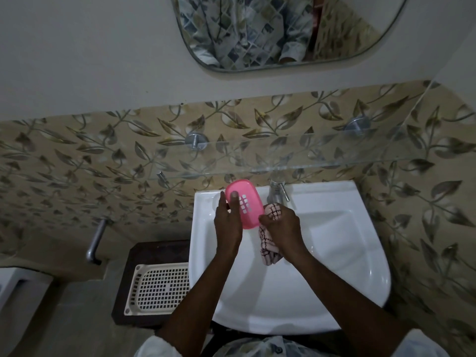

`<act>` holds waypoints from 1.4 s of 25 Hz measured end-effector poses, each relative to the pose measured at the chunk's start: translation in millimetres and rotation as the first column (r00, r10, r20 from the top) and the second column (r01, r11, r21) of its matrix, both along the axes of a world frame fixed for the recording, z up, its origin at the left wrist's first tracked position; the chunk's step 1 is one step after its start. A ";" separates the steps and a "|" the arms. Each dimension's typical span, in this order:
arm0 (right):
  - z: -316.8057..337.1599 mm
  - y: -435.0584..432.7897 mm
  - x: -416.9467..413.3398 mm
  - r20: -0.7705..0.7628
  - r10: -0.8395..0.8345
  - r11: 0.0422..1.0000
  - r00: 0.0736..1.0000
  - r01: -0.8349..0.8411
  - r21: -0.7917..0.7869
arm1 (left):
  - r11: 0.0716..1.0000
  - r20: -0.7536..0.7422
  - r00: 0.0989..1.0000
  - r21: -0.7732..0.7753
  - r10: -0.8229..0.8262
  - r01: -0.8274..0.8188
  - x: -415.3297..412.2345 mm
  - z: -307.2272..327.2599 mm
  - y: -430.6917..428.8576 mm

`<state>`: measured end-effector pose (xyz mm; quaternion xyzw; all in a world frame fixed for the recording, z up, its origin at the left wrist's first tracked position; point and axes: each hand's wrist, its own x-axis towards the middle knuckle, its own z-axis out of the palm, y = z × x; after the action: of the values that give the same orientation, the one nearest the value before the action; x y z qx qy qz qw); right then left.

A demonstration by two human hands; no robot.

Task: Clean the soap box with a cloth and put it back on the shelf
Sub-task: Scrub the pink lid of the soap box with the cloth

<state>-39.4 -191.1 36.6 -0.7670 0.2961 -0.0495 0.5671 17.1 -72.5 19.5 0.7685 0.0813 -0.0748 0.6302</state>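
Wiping step, frame centre: your left hand (228, 220) grips soap box (244, 203) over sink (334, 253); right hand (282, 225) clutches cloth (268, 249) at box edge. Next, likely: finish wipe, lift to glass shelf (309, 153) above.

One wide-angle camera, worn on the person's head, looks forward and steeply down from close above the white ceramic washbasin (334, 248). Its view reaches upward past the clear glass shelf (309, 157) to the rounded mirror (257, 34).
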 end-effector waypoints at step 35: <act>-7.0 -29.3 10.2 0.236 0.868 0.333 0.436 -0.161 -0.929 | 0.615 -0.420 0.674 -0.786 -0.608 0.065 33.3 11.6 53.9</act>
<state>-29.2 -220.4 29.6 -0.8931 -0.3074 -0.2658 0.1929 50.4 -18.6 31.1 0.3819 0.1020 -0.4897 0.7772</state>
